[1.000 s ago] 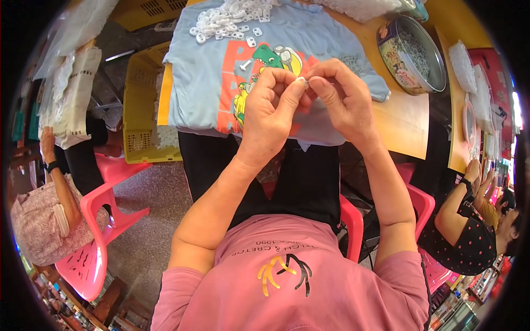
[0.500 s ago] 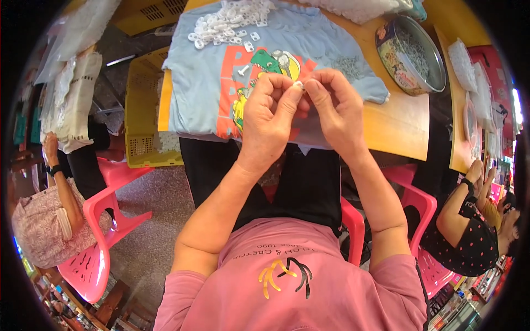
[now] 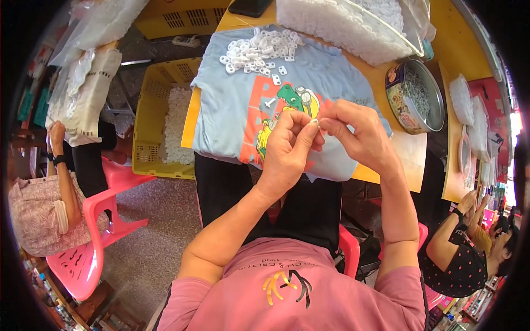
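Over a light blue T-shirt [image 3: 221, 118] spread on the table, my left hand [image 3: 287, 151] pinches a small white plastic piece [image 3: 314, 121] between thumb and forefinger. My right hand [image 3: 361, 135] meets it there, thumb and forefinger closed at the piece; what they grip is too small to make out. Just left of my hands lies a white peg-like part [image 3: 270, 102]. Beyond it, loose white plastic parts with holes [image 3: 259, 51] form a pile. Some small grey metal bits [image 3: 360, 101] on the cloth are partly behind my right hand.
At the right stands an oval tin [image 3: 402, 102] of small metal screws. Behind are a big heap of white parts [image 3: 342, 30] and a black phone [image 3: 251, 6]. A yellow crate [image 3: 144, 118] sits left of the table. Co-workers sit on both sides, near pink chairs [image 3: 99, 220].
The view has shifted, so the table appears lower and farther right. My right hand has turned, its knuckles raised; both hands stay fingertip to fingertip at the white piece.
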The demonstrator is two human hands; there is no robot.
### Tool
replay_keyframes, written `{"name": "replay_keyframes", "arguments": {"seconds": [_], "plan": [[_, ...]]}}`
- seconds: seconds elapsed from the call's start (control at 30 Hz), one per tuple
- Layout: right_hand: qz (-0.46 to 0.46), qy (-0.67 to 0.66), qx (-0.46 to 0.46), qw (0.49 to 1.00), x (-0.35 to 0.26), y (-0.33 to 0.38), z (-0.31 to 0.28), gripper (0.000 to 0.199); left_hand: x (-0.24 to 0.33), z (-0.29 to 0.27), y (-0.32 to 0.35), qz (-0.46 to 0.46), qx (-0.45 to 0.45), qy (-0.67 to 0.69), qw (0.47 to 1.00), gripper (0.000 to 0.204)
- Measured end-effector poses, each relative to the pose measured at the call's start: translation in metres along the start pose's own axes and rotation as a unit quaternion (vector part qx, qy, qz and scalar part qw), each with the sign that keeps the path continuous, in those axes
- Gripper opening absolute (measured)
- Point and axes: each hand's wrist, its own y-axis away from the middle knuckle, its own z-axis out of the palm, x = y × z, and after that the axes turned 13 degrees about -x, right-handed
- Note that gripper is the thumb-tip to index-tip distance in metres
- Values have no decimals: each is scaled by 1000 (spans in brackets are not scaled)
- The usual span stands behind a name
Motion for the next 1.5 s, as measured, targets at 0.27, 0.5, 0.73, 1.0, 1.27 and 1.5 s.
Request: {"name": "replay_keyframes", "arguments": {"seconds": [0.27, 0.5, 0.73, 1.0, 1.27, 1.5], "plan": [[-50, 90, 21, 995, 2, 1, 7, 9, 4, -3, 2, -60, -22, -5, 998, 13], [-77, 100, 116, 985, 12, 6, 32, 8, 0, -5, 1, -31, -26, 13, 999, 9], [-31, 66, 128, 989, 8, 11, 34, 8, 2, -5, 0, -42, -38, 23, 998, 9], [60, 3, 67, 996, 12, -45, -7, 13, -7, -3, 2, -4, 15, 59, 998, 11], [-107, 245, 88, 959, 40, -131, 10, 11, 0, -3, 3, -14, 11, 75, 997, 10], [-95, 312, 96, 940, 55, -142, 15, 11, -1, -5, 3, -4, 5, 71, 997, 10]]}}
